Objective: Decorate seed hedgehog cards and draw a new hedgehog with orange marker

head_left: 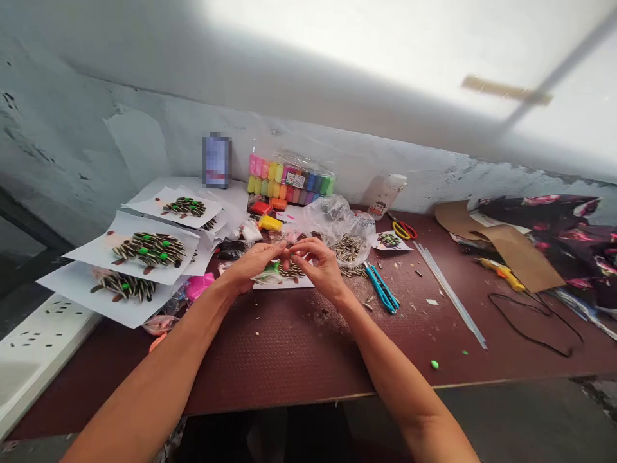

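Observation:
My left hand and my right hand meet above a white card covered with striped sunflower seeds. Both have their fingers bent into a pinch, the tips close together. A tiny bit of green clay seems to show at my right fingertips; what my left fingers hold is hidden. Under my left hand lies a clear bag with green stuff in it. A plastic bag of sunflower seeds lies open right of my right hand, near a blue utility knife.
Cards with seed hedgehogs are stacked at left beside a power strip. Coloured clay packs lean on the wall. A white bottle, scissors, glue sticks and a yellow glue gun lie rightward.

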Demonstrator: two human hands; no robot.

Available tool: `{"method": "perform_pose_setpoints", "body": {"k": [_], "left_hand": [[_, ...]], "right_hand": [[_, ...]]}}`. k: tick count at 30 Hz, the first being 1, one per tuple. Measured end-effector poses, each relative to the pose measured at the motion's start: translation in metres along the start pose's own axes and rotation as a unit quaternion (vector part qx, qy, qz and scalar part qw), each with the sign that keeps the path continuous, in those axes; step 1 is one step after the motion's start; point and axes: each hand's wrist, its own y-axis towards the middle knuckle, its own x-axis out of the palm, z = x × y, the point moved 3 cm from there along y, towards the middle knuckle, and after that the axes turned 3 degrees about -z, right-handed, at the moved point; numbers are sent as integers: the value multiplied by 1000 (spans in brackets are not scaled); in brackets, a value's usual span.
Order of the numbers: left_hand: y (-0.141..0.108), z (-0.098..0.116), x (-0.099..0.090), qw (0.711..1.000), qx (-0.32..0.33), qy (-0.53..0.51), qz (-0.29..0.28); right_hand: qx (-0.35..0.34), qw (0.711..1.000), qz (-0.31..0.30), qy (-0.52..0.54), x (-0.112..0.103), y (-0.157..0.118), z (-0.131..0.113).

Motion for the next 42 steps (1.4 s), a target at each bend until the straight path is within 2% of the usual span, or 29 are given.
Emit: {"method": "perform_pose_setpoints", "body": {"k": [4,6,10,16,19,22,27,29,37,42], "left_hand": [[0,2,2,998,32,43,-20],[-1,2,2,998,25,52,-28],[-1,1,-1,1000,8,25,0],[-3,6,4,998,22,41,-33],[-3,6,-6,997,11,74,13],[-3,5,-20,991,15,108,80],[-3,2,-37,961,-4,220,169],[-2,1,-39,946,-6,264,188],[-2,-5,-37,894,-2,408,185],[0,-7,-37,875,-8,454,171]], "right_hand": [[-30,999,5,-30,1,-1,-5],[-26,999,19,-39,-1,-1,-5],[-18,999,13,-36,1,-2,-5],[-6,999,25,-20,2,-2,-6],[47,997,62,-10,-5,-1,1],[93,993,72,-1,-11,0,11],[130,990,45,-44,-14,1,26],[134,988,41,-63,-15,1,30],[159,979,20,-127,-19,-1,34],[135,978,3,-157,-16,-2,34]]}}
